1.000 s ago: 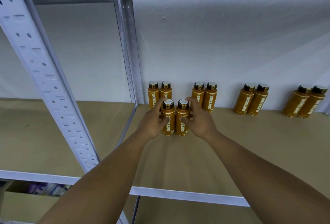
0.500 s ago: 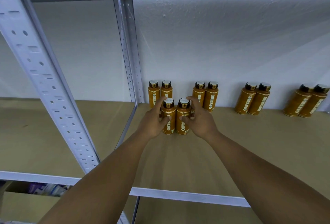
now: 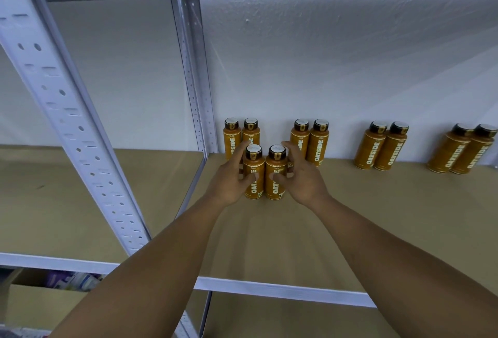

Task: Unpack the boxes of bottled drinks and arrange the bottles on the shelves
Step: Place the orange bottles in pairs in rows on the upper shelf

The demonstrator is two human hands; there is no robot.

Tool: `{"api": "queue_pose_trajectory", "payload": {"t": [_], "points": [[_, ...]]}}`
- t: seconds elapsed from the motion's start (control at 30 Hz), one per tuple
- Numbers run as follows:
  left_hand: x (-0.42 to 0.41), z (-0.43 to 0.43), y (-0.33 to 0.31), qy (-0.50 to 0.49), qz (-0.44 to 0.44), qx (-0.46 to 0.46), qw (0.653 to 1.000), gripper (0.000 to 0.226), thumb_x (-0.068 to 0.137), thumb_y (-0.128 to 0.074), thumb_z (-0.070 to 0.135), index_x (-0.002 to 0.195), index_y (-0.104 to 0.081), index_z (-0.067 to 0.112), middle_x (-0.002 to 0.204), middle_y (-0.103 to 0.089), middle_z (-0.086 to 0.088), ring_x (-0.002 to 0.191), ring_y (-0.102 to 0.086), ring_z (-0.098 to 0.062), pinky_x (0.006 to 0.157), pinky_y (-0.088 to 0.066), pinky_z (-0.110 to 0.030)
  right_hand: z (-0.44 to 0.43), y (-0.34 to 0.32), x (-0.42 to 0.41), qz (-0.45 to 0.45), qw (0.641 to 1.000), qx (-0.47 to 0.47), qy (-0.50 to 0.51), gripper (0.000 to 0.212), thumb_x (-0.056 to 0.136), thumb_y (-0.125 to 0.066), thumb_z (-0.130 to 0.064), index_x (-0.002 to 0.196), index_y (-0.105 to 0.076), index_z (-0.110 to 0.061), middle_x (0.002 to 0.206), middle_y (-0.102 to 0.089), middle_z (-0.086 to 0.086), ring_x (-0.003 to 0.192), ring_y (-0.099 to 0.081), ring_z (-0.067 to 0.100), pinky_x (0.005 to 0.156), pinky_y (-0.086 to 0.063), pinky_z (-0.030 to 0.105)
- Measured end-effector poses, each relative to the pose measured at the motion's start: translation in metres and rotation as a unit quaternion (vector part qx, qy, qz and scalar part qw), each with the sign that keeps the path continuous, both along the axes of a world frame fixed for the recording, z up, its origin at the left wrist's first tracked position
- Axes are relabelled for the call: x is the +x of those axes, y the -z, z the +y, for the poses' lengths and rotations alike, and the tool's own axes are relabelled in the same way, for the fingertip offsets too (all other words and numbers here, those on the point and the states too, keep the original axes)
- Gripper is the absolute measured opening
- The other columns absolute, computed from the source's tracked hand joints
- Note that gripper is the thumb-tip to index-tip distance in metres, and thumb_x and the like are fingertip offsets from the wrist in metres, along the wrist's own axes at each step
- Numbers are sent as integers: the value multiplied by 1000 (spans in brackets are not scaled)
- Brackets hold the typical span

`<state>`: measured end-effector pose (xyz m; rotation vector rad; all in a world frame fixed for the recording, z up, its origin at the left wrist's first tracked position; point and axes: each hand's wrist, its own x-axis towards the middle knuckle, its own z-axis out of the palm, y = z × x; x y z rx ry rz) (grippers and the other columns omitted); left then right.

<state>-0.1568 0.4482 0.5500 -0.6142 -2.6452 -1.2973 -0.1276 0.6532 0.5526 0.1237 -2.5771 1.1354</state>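
Note:
Two orange Oatside bottles with black caps stand upright side by side on the brown shelf board (image 3: 269, 243). My left hand (image 3: 229, 181) wraps the left front bottle (image 3: 256, 162), thumb across its label. My right hand (image 3: 301, 184) holds the right front bottle (image 3: 276, 162), thumb on the label and fingers curled round its right side. Directly behind them, a pair of bottles (image 3: 232, 138) stands against the wall. Another pair (image 3: 319, 143) stands just to the right, partly hidden by my right fingers.
Two more bottle pairs (image 3: 381, 146) (image 3: 462, 149) line the white back wall to the right. A perforated white upright (image 3: 67, 122) crosses the left foreground and a grey rear post (image 3: 199, 81) divides the bays. The white front rail (image 3: 283, 290) edges the shelf. Packaged goods (image 3: 72, 281) lie below.
Both hands and the two front bottles stay in nearly the same spot. My right hand's fingers have spread slightly looser around its bottle.

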Motion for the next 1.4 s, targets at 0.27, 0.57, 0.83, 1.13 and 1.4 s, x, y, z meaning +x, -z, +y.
{"api": "queue_pose_trajectory", "payload": {"t": [0.27, 0.57, 0.83, 1.13, 1.4], "points": [[39, -3, 26, -94, -80, 39, 992, 92, 98, -61, 49, 162, 0, 25, 147, -54, -9, 124, -60, -23, 97, -50, -34, 11, 27, 34, -108, 993, -31, 44, 92, 88, -59, -70, 160, -11, -37, 152, -50, 3, 132, -55, 26, 105, -48, 46], [87, 16, 57, -59, -32, -224, 972, 47, 101, -54, 43, 138, -60, 15, 143, -56, -5, 133, -48, -24, 114, -36, -32, 28, 63, 88, -125, 975, 185, -3, 56, 98, -55, -53, 143, -56, -20, 154, -47, -5, 140, -43, 13, 113, -31, 24], [160, 61, 72, -76, 34, -261, 962, 58, 92, -32, 51, 120, -68, 17, 129, -61, -2, 123, -53, -26, 108, -39, -42, 51, 73, 147, -53, 973, 222, -25, 51, 99, -56, -43, 140, -60, -14, 151, -52, 0, 140, -45, 17, 114, -32, 27], [280, 147, 101, -124, 98, -196, 968, 48, 94, -47, 34, 131, -61, 6, 138, -56, -16, 135, -47, -39, 108, -43, -50, 127, 119, 252, 106, 969, 195, -110, 44, 87, -54, -31, 117, -70, -3, 130, -65, 12, 126, -58, 33, 112, -39, 45], [372, 191, 174, -132, -35, -172, 976, 39, 99, -63, 31, 132, -64, 10, 131, -64, -11, 122, -56, -34, 95, -52, -49, 192, 192, 349, -13, 981, 168, -95, 34, 87, -64, -31, 108, -78, -9, 113, -75, 7, 103, -71, 28, 91, -55, 37]]}}
